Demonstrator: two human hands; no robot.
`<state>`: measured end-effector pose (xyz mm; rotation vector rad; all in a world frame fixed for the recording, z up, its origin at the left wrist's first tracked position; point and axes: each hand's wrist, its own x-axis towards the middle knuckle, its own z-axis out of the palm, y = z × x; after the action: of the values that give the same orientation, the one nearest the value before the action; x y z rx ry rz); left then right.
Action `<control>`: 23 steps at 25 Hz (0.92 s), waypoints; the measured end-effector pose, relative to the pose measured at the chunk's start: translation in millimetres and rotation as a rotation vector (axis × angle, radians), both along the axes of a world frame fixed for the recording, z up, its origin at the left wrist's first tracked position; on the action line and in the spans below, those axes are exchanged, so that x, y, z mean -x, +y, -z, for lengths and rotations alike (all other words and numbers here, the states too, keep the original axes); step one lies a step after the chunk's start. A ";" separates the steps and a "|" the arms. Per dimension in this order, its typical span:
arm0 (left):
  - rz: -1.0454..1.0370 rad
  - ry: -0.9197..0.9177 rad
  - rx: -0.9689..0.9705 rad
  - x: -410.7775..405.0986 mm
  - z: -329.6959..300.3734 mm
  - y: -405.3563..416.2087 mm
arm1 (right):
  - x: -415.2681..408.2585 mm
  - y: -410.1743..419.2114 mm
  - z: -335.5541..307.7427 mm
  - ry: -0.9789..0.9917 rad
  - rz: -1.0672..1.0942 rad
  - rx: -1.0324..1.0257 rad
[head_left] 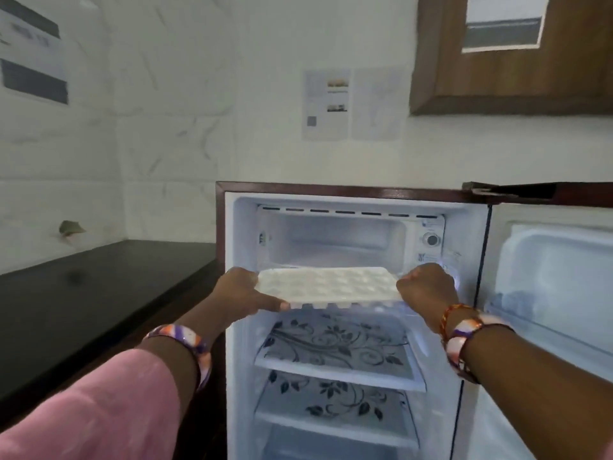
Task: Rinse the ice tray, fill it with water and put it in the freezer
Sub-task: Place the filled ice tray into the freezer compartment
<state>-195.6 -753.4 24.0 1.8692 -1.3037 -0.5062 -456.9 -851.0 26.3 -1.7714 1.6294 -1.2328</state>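
A white ice tray (pixel 326 285) is held level in front of the open freezer compartment (pixel 335 239) at the top of a small fridge. My left hand (pixel 240 292) grips the tray's left end, thumb along the front edge. My right hand (pixel 426 288) grips its right end. The tray's far edge sits at the mouth of the freezer compartment. Whether the cells hold water I cannot tell.
The fridge door (pixel 550 293) stands open to the right. Below the tray are two shelves with a floral pattern (pixel 335 340). A dark countertop (pixel 93 293) runs along the left, a wooden wall cabinet (pixel 510 54) hangs upper right.
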 end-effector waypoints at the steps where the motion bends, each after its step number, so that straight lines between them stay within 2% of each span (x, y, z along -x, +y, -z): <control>1: 0.016 -0.016 -0.007 -8.0 -3.2 -29.6 | -10.3 -26.5 0.6 -0.015 0.034 -0.019; 5: 0.063 -0.166 -0.021 -33.1 -8.7 -143.4 | -45.3 -121.2 5.3 -0.013 0.126 -0.034; 11: 0.078 -0.231 -0.083 -40.3 -5.2 -245.5 | -70.5 -210.7 15.4 0.199 0.119 -0.065; 16: 0.021 -0.308 -0.114 -33.0 4.2 -273.1 | -76.5 -229.8 19.4 0.234 0.135 -0.125; 19: -0.003 -0.412 -0.139 -25.6 13.2 -270.2 | -79.8 -224.3 20.3 0.354 0.051 -0.181; 23: -0.116 -0.744 -0.147 -8.3 6.7 -238.1 | -73.1 -184.0 16.3 0.588 0.034 -0.037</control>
<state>-187.2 -991.5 17.4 2.3520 -1.6295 0.1960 -383.8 -1035.0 10.0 -2.2253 1.9731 -0.7156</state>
